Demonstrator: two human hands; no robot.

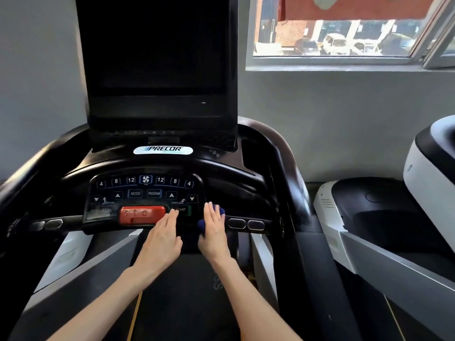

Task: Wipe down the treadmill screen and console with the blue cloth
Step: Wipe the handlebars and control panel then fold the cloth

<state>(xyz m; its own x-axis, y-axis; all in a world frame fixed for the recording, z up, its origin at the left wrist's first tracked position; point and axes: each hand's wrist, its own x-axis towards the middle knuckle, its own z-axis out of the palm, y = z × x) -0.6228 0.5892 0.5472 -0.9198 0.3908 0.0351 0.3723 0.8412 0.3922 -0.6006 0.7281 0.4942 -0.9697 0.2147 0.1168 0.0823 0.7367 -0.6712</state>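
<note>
- Red stop button [142, 214] sits low at the centre of the console [231, 188]; all places below are given from it.
- Left hand [161, 238]: just right of and below the button, palm down, fingers straight and together, tips at the button's right end beside the START key. Holds nothing.
- Right hand [213, 230]: further right of the button, past START, fingers straight and flat, lying on top of the blue cloth [220, 210]. No curl round it visible.
- Blue cloth: bunched under the right hand, on the console's lower edge, right of the button; it peeks out at the fingertips and by the thumb.
- Screen [157, 50]: straight above the button, upright, dark.
- Belt [187, 303]: below the button, under both forearms.
- Window [344, 28]: up and far right of the button, parked cars outside.
- White machine [369, 205]: far right of the button, apart from the treadmill.
</note>
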